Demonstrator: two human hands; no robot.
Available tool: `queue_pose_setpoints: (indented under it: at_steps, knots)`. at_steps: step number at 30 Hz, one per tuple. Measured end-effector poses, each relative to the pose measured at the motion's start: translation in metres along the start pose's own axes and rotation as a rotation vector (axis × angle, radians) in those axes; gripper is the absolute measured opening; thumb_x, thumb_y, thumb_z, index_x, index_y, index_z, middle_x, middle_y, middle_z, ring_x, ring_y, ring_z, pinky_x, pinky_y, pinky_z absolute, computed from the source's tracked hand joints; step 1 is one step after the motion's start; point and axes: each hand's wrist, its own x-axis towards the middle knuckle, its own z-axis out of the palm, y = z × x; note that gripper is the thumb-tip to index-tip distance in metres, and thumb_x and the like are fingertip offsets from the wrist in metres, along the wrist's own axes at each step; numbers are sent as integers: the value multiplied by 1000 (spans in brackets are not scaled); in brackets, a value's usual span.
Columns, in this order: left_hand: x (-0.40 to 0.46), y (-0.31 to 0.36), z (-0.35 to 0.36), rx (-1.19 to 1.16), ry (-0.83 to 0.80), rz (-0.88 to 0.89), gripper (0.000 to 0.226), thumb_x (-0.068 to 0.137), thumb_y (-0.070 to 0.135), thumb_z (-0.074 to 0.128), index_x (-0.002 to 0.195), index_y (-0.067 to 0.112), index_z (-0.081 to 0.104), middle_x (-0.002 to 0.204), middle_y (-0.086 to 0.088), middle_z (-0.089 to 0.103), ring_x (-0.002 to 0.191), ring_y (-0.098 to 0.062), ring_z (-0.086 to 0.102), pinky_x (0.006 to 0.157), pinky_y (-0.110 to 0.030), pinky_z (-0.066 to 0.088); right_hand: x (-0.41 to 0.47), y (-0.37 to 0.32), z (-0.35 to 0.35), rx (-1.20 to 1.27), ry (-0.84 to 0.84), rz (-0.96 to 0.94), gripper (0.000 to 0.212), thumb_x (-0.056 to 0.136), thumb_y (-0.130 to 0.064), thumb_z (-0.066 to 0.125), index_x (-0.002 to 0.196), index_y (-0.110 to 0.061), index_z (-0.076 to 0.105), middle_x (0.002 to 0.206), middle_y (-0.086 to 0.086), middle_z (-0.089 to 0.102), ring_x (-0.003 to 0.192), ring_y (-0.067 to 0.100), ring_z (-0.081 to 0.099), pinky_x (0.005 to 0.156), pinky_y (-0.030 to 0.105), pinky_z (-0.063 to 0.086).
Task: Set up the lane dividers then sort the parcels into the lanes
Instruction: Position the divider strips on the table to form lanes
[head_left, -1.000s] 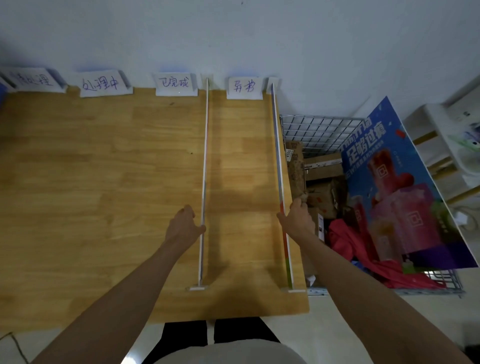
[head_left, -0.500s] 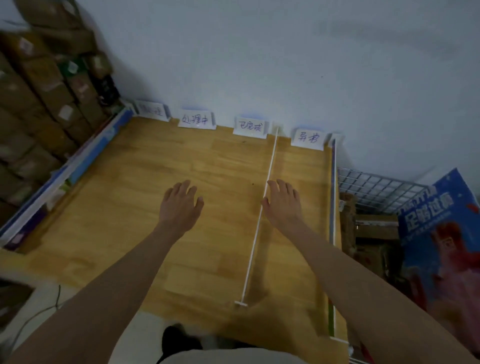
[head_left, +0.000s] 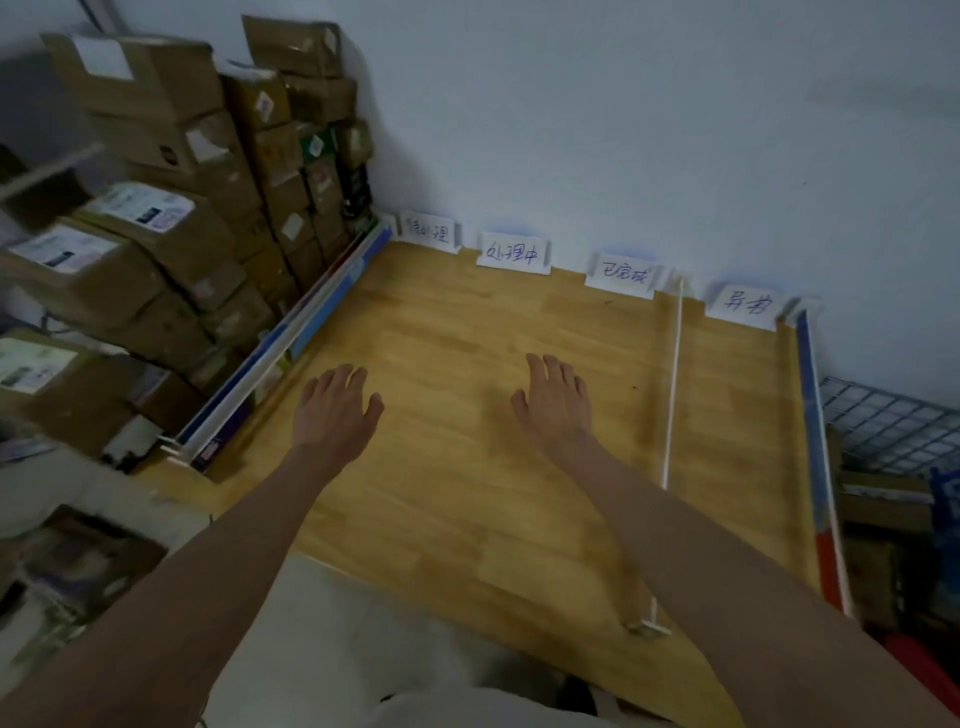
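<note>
Honey-wood table (head_left: 467, 364), white divider (head_left: 672, 395)

The person's right forearm (head_left: 727, 561) crosses the thin white lane divider (head_left: 673, 384), hiding a stretch of it above its near foot. The wire basket (head_left: 883, 421) runs off the right edge, its contents in shadow and unreadable. The stack of cardboard parcels (head_left: 171, 171) is cut by the left edge, and their printed labels are too blurred to read. Dark clutter at lower left (head_left: 67, 571) cannot be made out.
</note>
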Motion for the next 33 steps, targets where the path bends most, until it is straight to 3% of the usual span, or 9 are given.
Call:
queue_pose_setpoints:
  at_steps: [3,8,18,23,33]
  knots:
    - [2,-54,0,-6,-1,1,54,102,42,38,146,12,42,150,-9,43,138,-30,39,115,-46,27,6,-50,16,16,-9,11,54,101,-36,42,149,-15,30,151,8,36,138,29,35,113,44,32]
    - [6,-137,0,-4,-38,1,50,102,40,39,141,11,46,141,-11,51,130,-30,48,109,-46,37,10,-123,44,41,-42,30,53,100,-35,42,148,-15,31,149,8,38,135,29,38,110,43,34]
    - [56,-222,23,-86,-49,-51,36,101,38,41,117,10,57,113,-10,58,106,-29,57,92,-44,47,80,-222,96,99,-117,10,51,99,-34,43,145,-14,35,142,9,44,127,30,44,103,42,39]
    - [100,-259,45,-81,-132,-76,42,102,40,39,127,10,54,121,-11,56,110,-30,55,93,-44,45,141,-268,131,148,-158,-4,49,99,-33,46,143,-13,38,136,10,47,124,30,46,99,43,41]
    - [174,-292,91,-114,-346,-125,28,101,23,41,122,13,56,120,-9,56,104,-33,60,81,-44,51,232,-355,205,415,-419,130,41,101,-32,47,135,-11,40,128,11,53,117,32,54,83,43,48]
